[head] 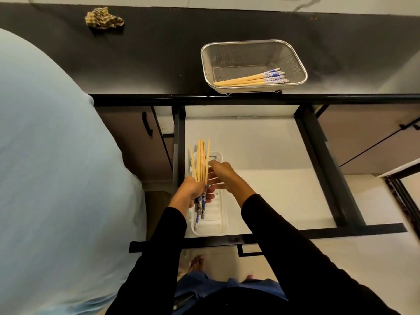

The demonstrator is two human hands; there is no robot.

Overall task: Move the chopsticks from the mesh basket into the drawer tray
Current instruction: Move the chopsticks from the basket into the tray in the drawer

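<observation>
Chopsticks (201, 160) fisted in left grip (189, 193) — patterned ends half-hidden — right grip (223, 175) loose, fingertips on them.

Person in long black sleeves, blue trousers and bare feet.

Both arms are covered by close-fitting long black sleeves (279, 242) of plain, matte fabric that end at the wrists, leaving the left hand (188, 192) and the right hand (227, 176) bare, with no gloves, rings or watch to be seen. The black top continues over the torso at the bottom edge of the view. Below it show loose blue denim-like trousers (204, 285), creased at the front, and two bare feet (197, 262) on the pale floor, toes pointing forward.
</observation>
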